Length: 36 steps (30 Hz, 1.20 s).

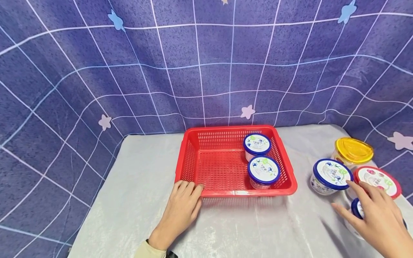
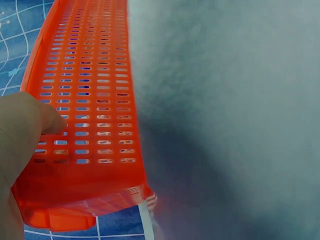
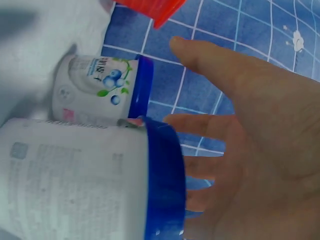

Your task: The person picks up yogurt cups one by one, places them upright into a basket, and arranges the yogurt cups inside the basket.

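My left hand [image 1: 182, 205] grips the front left rim of a red plastic basket [image 1: 219, 168]; in the left wrist view the thumb [image 2: 47, 120] lies against its slotted outer wall. Inside the basket, on its right side, stand two blue-lidded tubs [image 1: 257, 143] [image 1: 264, 170], one behind the other. My right hand [image 1: 379, 213] is at the right with fingers spread, over a blue-lidded tub [image 1: 356, 209] that it partly hides. Another blue-lidded tub [image 1: 332, 174] with blueberry pictures stands just beyond the fingertips. In the right wrist view the nearer tub [image 3: 75, 180] lies beside the open palm.
A tub with a red lid [image 1: 375, 179] and one with a yellow lid [image 1: 354, 150] stand close together at the right. A pale grey cloth [image 1: 145, 172] covers the table. Behind it hangs a blue curtain [image 1: 213, 79] with a white grid and stars.
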Motion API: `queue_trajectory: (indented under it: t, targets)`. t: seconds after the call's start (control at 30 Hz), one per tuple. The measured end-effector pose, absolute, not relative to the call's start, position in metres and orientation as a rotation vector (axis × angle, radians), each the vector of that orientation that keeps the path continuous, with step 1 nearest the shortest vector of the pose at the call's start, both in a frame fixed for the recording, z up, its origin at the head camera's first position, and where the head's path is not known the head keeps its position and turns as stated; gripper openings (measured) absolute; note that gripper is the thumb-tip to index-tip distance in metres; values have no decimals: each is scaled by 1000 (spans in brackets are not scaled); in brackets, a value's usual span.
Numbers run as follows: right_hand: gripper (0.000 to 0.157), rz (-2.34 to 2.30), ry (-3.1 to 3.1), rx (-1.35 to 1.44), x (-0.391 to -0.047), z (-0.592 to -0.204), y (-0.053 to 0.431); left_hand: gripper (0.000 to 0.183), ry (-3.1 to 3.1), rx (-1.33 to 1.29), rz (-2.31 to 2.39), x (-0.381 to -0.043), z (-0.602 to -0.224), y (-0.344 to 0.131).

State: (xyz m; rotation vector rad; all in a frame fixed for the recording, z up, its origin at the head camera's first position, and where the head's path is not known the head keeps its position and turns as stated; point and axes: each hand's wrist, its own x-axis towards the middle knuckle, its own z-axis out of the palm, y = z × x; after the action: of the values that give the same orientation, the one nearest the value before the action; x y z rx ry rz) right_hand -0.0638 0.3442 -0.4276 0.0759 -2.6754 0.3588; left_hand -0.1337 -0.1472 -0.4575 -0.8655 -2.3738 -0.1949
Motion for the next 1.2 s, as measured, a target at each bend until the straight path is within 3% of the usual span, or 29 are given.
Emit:
queue_trajectory:
  t: [0.6, 0.97, 1.2]
  targets:
    - [89, 326, -2773, -125, -57, -443, 355, 29, -2399, -863, -185, -133, -456, -147]
    - [79, 366, -2659, -212, -47, -446, 355, 30, -2410, -856, -176, -133, -456, -148]
    - [85, 334, -2739, -320, -49, -440, 351, 30, -2399, -861, -182, -134, -457, -148]
